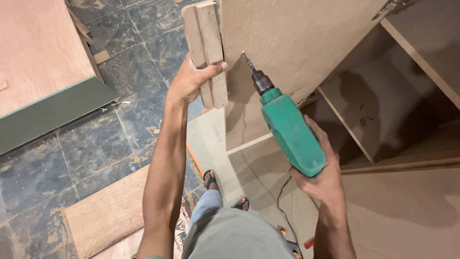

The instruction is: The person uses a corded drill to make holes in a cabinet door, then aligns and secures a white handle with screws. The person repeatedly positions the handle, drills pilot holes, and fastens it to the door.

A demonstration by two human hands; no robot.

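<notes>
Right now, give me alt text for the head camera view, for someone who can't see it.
Seen from above, a person's right hand holds a green power drill with its bit against a brown cabinet door, while the left hand grips a small wooden block at the door's edge. Below are dark floor tiles.

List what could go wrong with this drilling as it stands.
1. The left hand grips the wooden block right beside the drill bit; a slip could hit the thumb.
2. The green drill is held by the right hand alone, so it may twist.
3. Its cord trails near the feet: tripping hazard.
</notes>
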